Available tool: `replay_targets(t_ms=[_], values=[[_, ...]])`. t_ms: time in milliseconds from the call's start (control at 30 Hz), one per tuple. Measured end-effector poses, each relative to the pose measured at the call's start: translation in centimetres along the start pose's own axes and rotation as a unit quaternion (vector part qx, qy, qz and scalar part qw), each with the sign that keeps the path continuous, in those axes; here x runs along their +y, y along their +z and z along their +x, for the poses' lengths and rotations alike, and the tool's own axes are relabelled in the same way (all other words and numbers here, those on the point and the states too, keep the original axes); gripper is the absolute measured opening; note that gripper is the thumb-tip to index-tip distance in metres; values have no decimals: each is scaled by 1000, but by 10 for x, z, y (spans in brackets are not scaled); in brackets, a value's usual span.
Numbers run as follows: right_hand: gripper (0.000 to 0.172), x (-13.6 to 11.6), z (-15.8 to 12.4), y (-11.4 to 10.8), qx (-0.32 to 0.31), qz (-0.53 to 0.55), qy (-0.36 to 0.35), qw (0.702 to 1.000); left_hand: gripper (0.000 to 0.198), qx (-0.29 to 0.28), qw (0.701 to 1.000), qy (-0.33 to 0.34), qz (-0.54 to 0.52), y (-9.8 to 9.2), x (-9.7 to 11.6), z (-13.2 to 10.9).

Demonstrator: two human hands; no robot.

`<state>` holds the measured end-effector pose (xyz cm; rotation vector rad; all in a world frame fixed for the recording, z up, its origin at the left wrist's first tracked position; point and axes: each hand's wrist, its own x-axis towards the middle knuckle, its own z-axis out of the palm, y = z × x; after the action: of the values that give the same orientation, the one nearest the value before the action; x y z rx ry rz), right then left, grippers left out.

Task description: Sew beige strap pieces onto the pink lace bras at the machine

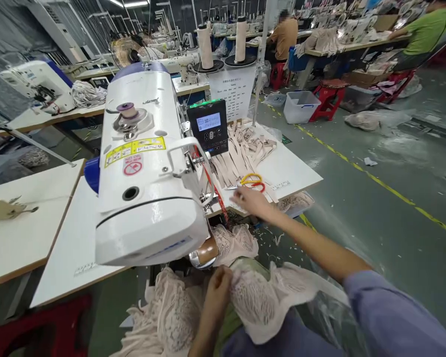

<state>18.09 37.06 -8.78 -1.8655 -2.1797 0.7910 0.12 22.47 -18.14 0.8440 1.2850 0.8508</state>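
Note:
A beige lace bra (258, 297) lies across my lap. At its left edge my left hand (219, 285) is closed, its curled fingers pinching the fabric. Out over the front of the white sewing table is my right hand (250, 201), just below a pair of scissors (253, 180) with yellow and red handles; its fingertips are smeared by motion, and what they touch is unclear. Many beige straps (241, 153) are spread behind the scissors. Another lace bra (235, 243) hangs under the needle end of the white sewing machine (141, 158).
A control panel (208, 126) stands beside the machine, with two thread cones (241, 39) behind it. More lace bras (171, 310) are heaped at lower left. A red stool (40, 327) is at bottom left. Co-workers sit farther back, past a clear plastic bin (301, 107).

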Motion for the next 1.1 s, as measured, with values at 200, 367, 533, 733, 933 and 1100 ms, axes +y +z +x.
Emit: replay_targets(t_ms=[200, 367, 533, 733, 933, 1100], values=[[30, -19, 94, -13, 119, -18, 60, 991, 30, 28, 979, 104, 174, 9, 7, -10], [20, -9, 80, -19, 139, 18, 13, 990, 34, -13, 913, 236, 333, 15, 21, -23], [31, 6, 21, 5, 60, 359, -44, 930, 39, -2, 822, 373, 430, -5, 39, -30], [36, -2, -39, 52, -116, 577, -19, 808, 39, 157, 792, 278, 520, -40, 61, -38], [29, -19, -25, 60, -60, 462, -90, 880, 43, 75, 858, 231, 453, -51, 68, -35], [18, -33, -5, 62, 98, 256, -198, 941, 44, 33, 864, 206, 458, -51, 75, -35]])
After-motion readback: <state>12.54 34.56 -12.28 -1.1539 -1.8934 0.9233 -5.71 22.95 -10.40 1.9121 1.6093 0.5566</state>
